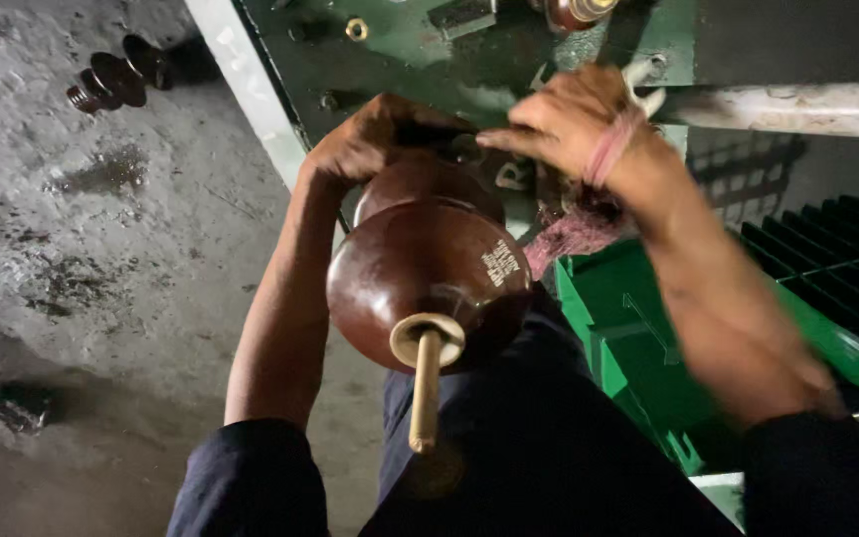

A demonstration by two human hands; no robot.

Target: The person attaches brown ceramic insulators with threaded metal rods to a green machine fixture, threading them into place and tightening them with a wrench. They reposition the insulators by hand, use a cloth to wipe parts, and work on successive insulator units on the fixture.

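Nearest the camera, a glossy brown ceramic insulator with a brass stud (428,283) stands on the green metal tank top (400,60). Left hand (375,139) grips its far end, fingers clamped; right hand (569,114) touches beside it, fingers together, a pink rag (574,237) beneath.

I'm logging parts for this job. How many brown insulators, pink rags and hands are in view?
Brown ceramic insulators: 2, one under the hands, one on the floor
Pink rags: 1
Hands: 2, left hand, right hand
Total: 5
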